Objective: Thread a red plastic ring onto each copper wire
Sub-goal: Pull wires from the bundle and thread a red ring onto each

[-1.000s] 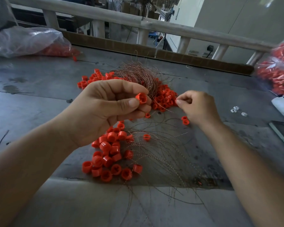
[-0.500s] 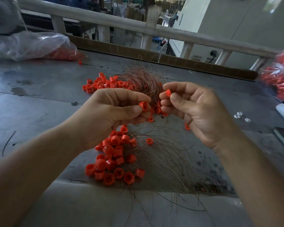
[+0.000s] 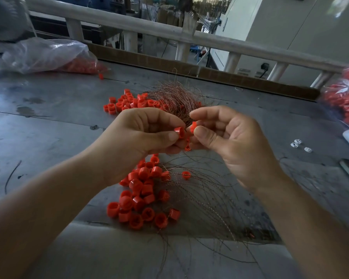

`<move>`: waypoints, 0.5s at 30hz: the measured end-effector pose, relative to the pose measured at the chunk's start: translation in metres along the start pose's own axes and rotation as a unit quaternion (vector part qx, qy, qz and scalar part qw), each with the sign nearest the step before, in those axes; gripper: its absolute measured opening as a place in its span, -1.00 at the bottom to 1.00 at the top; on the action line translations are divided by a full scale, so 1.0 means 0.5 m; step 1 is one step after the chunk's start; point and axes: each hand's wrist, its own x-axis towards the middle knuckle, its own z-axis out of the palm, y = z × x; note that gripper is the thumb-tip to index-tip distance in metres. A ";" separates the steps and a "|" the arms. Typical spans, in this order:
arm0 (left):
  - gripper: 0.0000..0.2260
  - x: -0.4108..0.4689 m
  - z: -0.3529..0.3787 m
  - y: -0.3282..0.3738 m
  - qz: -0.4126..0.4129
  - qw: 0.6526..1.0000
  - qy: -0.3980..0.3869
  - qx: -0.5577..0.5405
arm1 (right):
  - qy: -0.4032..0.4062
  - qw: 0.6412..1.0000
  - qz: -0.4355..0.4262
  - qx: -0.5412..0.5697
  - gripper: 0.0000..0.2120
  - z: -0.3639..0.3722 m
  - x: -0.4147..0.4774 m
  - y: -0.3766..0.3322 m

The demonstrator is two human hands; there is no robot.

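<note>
Head view showed us both hands raised over the grey table (image 3: 49, 127), meeting at the middle of the frame. Our left hand (image 3: 141, 137) pinched a red ring (image 3: 179, 132) between thumb and forefinger, with its other fingers curled under. Our right hand (image 3: 230, 141) pinched a second ring (image 3: 193, 126) the same way, just at three o'clock of the first, and the two rings almost touched. Whether a wire ran through either ring we could not tell.

At twelve o'clock from the hands lay the tangled bundle of copper wire (image 3: 175, 97), with a scatter of rings (image 3: 125, 101) on its nine o'clock side. At six o'clock, under the hands, a heap of rings (image 3: 141, 194) lay on the table, and loose wires (image 3: 199, 198) fanned out beside it towards five o'clock. A clear bag of rings (image 3: 49, 55) sat at ten o'clock near the far edge, another bag (image 3: 346, 97) at two o'clock, and small white parts (image 3: 299, 144) at three o'clock.
</note>
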 end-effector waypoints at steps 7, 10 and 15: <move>-0.81 0.001 -0.001 0.001 0.009 1.000 0.001 0.015 | 0.018 0.989 -0.079 -0.127 -0.75 0.020 -0.004 0.009; -0.82 0.000 0.000 0.001 0.013 1.000 0.004 0.021 | 0.032 0.985 -0.091 -0.143 -0.74 0.025 -0.005 0.010; -0.84 0.000 0.000 -0.001 0.014 0.999 0.015 0.031 | 0.055 0.978 -0.107 -0.172 -0.77 0.027 -0.006 0.016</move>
